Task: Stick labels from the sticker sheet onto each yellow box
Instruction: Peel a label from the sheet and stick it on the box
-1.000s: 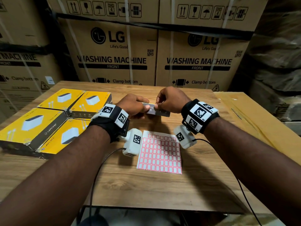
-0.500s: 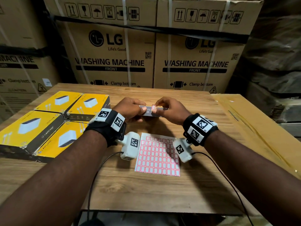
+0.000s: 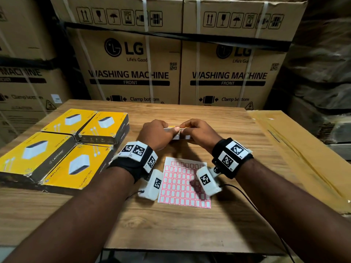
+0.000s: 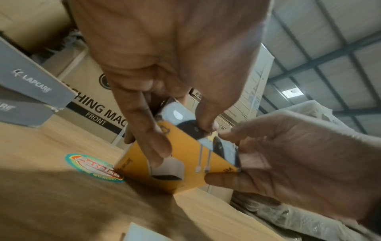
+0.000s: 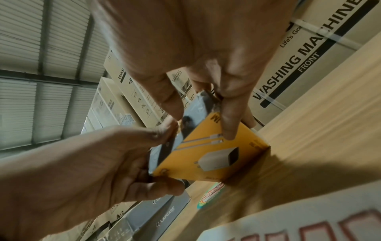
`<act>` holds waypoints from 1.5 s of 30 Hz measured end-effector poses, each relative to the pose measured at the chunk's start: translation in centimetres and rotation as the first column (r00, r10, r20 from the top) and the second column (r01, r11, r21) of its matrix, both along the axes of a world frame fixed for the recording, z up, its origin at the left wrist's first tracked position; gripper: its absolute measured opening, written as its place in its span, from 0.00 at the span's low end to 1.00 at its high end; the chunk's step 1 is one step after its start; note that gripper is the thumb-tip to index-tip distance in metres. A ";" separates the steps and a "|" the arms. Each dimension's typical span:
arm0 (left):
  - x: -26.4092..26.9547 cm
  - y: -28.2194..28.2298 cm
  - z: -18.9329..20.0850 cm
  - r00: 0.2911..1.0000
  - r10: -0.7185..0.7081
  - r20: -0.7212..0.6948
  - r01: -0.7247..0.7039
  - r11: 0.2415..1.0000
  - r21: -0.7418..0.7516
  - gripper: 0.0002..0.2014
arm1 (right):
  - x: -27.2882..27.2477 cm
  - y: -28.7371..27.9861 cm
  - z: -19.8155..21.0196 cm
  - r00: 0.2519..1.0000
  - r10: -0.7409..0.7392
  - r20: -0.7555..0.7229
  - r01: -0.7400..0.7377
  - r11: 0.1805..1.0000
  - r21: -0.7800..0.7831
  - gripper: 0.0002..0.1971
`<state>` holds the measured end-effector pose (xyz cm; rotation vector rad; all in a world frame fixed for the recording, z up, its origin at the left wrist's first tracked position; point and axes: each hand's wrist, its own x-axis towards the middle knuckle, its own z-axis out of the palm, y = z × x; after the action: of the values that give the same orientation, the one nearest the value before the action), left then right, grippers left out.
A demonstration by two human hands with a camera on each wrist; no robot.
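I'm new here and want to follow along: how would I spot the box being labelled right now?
On the wooden table, past the red-gridded sticker sheet, find the yellow box gripped between the left hand and right hand. Unlike the four yellow boxes lying flat at the left, it stands on edge.

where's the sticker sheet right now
In the head view the sticker sheet lies flat on the wooden table, centre, between the two wrists and just nearer the person than the yellow box held in both hands.
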<state>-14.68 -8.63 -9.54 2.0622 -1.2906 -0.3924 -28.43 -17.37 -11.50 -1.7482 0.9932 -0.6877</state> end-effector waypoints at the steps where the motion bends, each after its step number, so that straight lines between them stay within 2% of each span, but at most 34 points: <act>1: -0.1 0.0 0.0 0.999 0.001 0.042 -0.001 1.000 -0.006 0.30 | -0.1 0.0 0.0 1.000 -0.002 0.001 0.002 1.000 -0.006 0.12; 6: 0.3 -0.2 0.2 0.992 -0.111 0.065 0.108 0.993 0.057 0.19 | -0.5 -0.1 -0.1 0.999 -0.032 -0.015 0.031 0.998 -0.052 0.14; 9: 0.7 -0.4 0.2 0.984 -0.180 -0.010 0.180 0.981 0.066 0.14 | -0.6 -0.1 -0.2 0.996 -0.076 -0.046 0.069 0.989 -0.132 0.15; 11: 0.8 -0.4 0.2 0.979 -0.185 -0.083 0.189 0.981 0.043 0.15 | -0.7 -0.2 -0.1 0.995 -0.085 -0.044 0.078 0.987 -0.137 0.14; 15: 0.6 -0.5 0.1 0.975 -0.144 -0.167 0.147 0.989 0.004 0.23 | -0.8 -0.2 -0.1 0.998 -0.041 -0.045 0.036 0.993 -0.110 0.10; 20: 0.5 -1.3 -0.2 0.923 -0.106 -0.370 0.104 0.994 -0.027 0.24 | -1.2 0.5 0.3 0.997 -0.072 -0.023 0.066 0.979 -0.191 0.14; 25: -0.1 -1.9 0.5 0.904 -0.085 -0.420 0.027 0.989 -0.143 0.22 | -1.2 1.0 1.1 0.991 -0.121 0.065 0.136 0.931 -0.338 0.16; 28: 0.1 -3.0 0.1 0.896 -0.001 -0.444 -0.117 0.965 -0.237 0.40 | -1.0 1.4 1.6 0.980 -0.129 0.154 0.181 0.901 -0.394 0.18; 29: 0.1 -3.2 0.1 0.895 0.000 -0.445 -0.131 0.956 -0.263 0.42 | -0.9 1.5 1.8 0.975 -0.129 0.179 0.193 0.892 -0.408 0.18; 31: -0.1 -3.4 0.4 0.865 -0.007 -0.501 -0.167 0.938 -0.302 0.41 | -0.9 1.7 1.9 0.969 -0.127 0.212 0.210 0.875 -0.436 0.19; 35: 0.4 -4.1 -0.3 0.781 -0.004 -0.625 -0.261 0.907 -0.331 0.33 | -0.8 2.0 2.1 0.970 -0.100 0.222 0.200 0.848 -0.491 0.16; 38: 0.9 -4.5 -0.8 0.736 -0.007 -0.677 -0.300 0.893 -0.335 0.40 | -0.9 2.0 1.9 0.963 -0.071 0.260 0.182 0.884 -0.431 0.17; 40: 0.7 -4.3 -0.8 0.740 -0.028 -0.672 -0.288 0.890 -0.353 0.40 | -1.0 1.9 1.7 0.948 -0.107 0.300 0.213 0.913 -0.348 0.22; 43: -0.1 -3.1 0.0 0.812 -0.041 -0.582 -0.248 0.878 -0.409 0.19 | -0.9 1.3 1.7 0.931 -0.227 0.284 0.275 0.952 -0.138 0.35; 45: -0.5 -2.8 0.0 0.847 -0.056 -0.528 -0.214 0.874 -0.437 0.14 | -0.9 0.8 2.1 0.924 -0.182 0.338 0.142 0.980 0.138 0.41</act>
<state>-15.17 -11.41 -9.53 1.4357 -0.8459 -0.4971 -29.33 -16.57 -9.40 -1.3939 0.9140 -0.9916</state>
